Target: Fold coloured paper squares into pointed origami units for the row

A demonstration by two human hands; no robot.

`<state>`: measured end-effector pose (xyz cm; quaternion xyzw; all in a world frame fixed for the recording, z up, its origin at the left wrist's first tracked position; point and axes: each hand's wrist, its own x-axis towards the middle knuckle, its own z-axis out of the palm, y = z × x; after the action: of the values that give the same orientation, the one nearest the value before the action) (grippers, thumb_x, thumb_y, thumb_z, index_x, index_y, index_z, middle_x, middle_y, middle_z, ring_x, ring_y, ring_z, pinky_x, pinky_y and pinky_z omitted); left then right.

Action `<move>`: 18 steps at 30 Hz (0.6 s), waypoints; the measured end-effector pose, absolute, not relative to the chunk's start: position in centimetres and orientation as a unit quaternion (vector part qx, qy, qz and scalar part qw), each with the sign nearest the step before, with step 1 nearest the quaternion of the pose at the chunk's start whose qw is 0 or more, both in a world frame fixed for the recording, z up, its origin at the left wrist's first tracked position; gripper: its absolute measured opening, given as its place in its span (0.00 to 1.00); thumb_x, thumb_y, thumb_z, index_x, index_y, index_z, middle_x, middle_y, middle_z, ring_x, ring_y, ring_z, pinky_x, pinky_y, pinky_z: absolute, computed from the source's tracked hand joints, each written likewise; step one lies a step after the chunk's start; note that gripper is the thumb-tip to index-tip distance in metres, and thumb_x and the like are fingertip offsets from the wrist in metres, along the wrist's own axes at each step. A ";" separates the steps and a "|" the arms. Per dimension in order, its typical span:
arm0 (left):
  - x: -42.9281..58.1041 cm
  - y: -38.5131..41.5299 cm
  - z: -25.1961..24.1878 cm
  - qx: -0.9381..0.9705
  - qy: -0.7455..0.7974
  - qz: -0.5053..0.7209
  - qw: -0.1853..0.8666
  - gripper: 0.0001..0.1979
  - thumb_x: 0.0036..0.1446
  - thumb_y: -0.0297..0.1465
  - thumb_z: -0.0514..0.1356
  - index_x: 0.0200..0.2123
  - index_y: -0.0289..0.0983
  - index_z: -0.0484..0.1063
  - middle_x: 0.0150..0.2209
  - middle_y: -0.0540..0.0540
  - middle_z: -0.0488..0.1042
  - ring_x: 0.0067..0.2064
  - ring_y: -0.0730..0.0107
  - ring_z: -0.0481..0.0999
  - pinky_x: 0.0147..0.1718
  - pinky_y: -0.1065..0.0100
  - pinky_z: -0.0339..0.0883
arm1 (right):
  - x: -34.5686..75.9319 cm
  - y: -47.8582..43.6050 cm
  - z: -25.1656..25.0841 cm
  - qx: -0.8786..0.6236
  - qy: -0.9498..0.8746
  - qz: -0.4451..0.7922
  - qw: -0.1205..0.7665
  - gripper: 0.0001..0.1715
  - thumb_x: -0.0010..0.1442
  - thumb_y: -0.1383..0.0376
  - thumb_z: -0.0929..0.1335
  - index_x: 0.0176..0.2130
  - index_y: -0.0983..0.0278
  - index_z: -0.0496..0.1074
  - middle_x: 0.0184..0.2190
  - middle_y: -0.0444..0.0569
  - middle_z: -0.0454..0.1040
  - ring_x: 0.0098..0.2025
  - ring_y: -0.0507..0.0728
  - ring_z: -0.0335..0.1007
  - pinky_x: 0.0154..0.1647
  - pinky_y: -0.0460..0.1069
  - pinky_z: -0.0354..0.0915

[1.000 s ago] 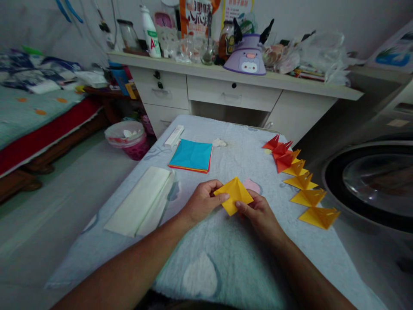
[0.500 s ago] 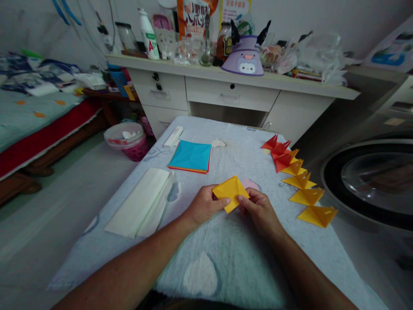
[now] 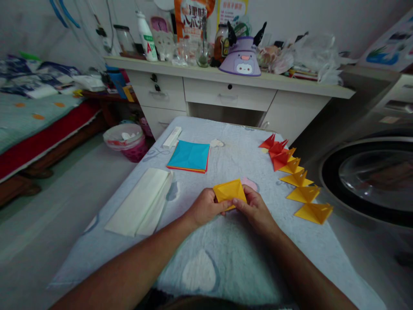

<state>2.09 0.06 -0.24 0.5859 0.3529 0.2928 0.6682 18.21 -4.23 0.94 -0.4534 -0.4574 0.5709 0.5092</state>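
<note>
A folded yellow origami paper (image 3: pixel 229 192) is held above the cloth-covered table, pinched between both hands. My left hand (image 3: pixel 208 207) grips its left edge, thumb lying across the lower front. From the right, my right hand (image 3: pixel 254 206) holds the other edge, its thumb pressed on the paper near the left thumb. The fingers behind the paper are mostly hidden. Beyond my left hand lies a stack of square paper (image 3: pixel 190 156), blue on top with red and yellow edges below. To the right stands a row of folded origami pieces, red ones (image 3: pixel 278 155) farther back and yellow ones (image 3: pixel 314 212) nearer.
A folded pale cloth or paper (image 3: pixel 142 202) lies on the table's left side, with a small white box (image 3: pixel 172 137) behind it. A pink bin (image 3: pixel 129 142) stands on the floor at left. A cabinet (image 3: pixel 232 92) borders the far end; a washing machine (image 3: pixel 371 129) is at right.
The yellow paper has turned from a diamond position to a squarer one with its top edge nearly level. Both thumbs have moved closer together along its lower part.
</note>
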 end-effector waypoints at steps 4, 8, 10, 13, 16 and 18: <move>2.1 -0.2 -0.4 0.671 0.367 0.247 0.595 0.12 0.51 0.36 0.63 0.34 0.32 0.77 0.26 0.50 0.74 0.26 0.74 0.70 0.23 0.74 0.60 | 18.2 -4.2 0.6 -0.461 -0.430 0.595 0.498 0.18 0.48 0.55 0.76 0.33 0.63 0.72 0.27 0.43 0.73 0.28 0.52 0.68 0.31 0.47 0.63; 1.9 -0.2 -0.5 0.688 0.361 0.211 0.593 0.10 0.51 0.34 0.61 0.30 0.32 0.74 0.23 0.51 0.70 0.24 0.76 0.67 0.21 0.75 0.56 | 18.6 -4.1 0.5 -0.476 -0.399 0.594 0.511 0.16 0.49 0.55 0.76 0.28 0.64 0.71 0.24 0.42 0.71 0.25 0.50 0.65 0.26 0.45 0.60; 1.8 -0.2 -0.5 0.675 0.362 0.199 0.611 0.10 0.51 0.34 0.60 0.30 0.32 0.73 0.22 0.52 0.68 0.22 0.77 0.65 0.20 0.75 0.55 | 18.9 -4.0 0.6 -0.471 -0.389 0.590 0.528 0.17 0.49 0.55 0.76 0.26 0.63 0.70 0.22 0.41 0.70 0.23 0.49 0.63 0.25 0.45 0.58; 1.8 -0.3 -0.3 0.653 0.366 0.200 0.633 0.12 0.49 0.36 0.62 0.29 0.32 0.73 0.21 0.52 0.68 0.22 0.77 0.64 0.21 0.74 0.56 | 19.3 -3.9 0.8 -0.469 -0.381 0.580 0.545 0.17 0.49 0.55 0.76 0.26 0.63 0.71 0.22 0.41 0.70 0.23 0.49 0.62 0.23 0.45 0.57; 1.9 -0.4 -0.4 0.608 0.343 0.248 0.672 0.15 0.51 0.40 0.63 0.34 0.32 0.74 0.25 0.49 0.71 0.26 0.73 0.68 0.25 0.72 0.60 | 19.4 -3.9 0.8 -0.468 -0.384 0.575 0.550 0.16 0.50 0.55 0.75 0.25 0.63 0.70 0.21 0.40 0.68 0.22 0.49 0.61 0.23 0.45 0.56; 1.9 -0.3 -0.6 0.584 0.329 0.296 0.681 0.16 0.53 0.42 0.62 0.34 0.34 0.73 0.27 0.49 0.71 0.28 0.73 0.70 0.27 0.72 0.62 | 19.3 -3.9 0.9 -0.471 -0.390 0.575 0.544 0.16 0.50 0.55 0.75 0.25 0.63 0.71 0.21 0.40 0.68 0.23 0.49 0.61 0.24 0.45 0.58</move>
<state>1.85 -0.26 -0.56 0.5837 0.3286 0.2957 0.6811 19.31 -3.92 0.86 -0.4707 -0.3896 0.5752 0.5438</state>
